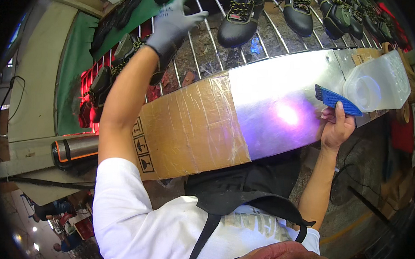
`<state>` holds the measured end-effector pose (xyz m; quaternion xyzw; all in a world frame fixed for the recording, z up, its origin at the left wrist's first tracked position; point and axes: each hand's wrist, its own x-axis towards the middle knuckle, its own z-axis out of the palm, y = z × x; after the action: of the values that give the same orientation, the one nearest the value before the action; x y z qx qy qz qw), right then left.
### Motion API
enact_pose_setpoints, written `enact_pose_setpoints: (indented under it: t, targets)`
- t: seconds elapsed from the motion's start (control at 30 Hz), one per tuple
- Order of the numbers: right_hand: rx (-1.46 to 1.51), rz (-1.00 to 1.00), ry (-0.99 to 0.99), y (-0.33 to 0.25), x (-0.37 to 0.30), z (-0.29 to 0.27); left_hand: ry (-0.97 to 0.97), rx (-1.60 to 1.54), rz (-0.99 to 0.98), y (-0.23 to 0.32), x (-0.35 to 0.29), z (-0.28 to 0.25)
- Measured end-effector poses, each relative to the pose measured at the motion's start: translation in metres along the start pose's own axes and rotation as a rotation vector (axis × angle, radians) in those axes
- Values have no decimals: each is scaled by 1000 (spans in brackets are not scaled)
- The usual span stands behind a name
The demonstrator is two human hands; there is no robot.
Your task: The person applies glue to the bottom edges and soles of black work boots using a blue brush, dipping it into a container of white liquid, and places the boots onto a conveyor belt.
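Note:
My left hand, in a grey glove, reaches over the metal rack with its fingers and thumb spread and nothing between them. Just below its wrist is a black shoe, partly covered by my forearm. To the right, another black shoe with black-and-yellow laces rests on the bars. My bare right hand grips a blue-handled brush, its dark bristles pointing left. The brush is held over the bench's right end, beside an open translucent plastic container.
The bench top is part shiny metal sheet, part taped cardboard. Beyond it, several black shoes line the bars of the rack. Red light glows at both rack ends. A steel flask lies at the left.

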<state>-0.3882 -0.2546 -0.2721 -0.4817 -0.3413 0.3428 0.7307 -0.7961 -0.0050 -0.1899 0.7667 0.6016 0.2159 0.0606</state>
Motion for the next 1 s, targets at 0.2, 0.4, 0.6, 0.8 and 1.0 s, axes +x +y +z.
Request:
enact_pose_setpoints:
  t: [0.2,0.4,0.6,0.8,1.0]
  targets:
    - [27,8,-14,-2,0,2,-395,594,-279,-47,12,14]
    - [89,48,26,4,5,-9,-266,535,-133,-9,-24,10]
    - [135,-47,18,12,1,-11,84,408,268,41,-107,-31]
    - [198,-28,36,7,-1,-14,255,-215,429,122,-126,-89]
    - [124,1,163,-30,-10,-39,103,-842,902,205,-111,-46]
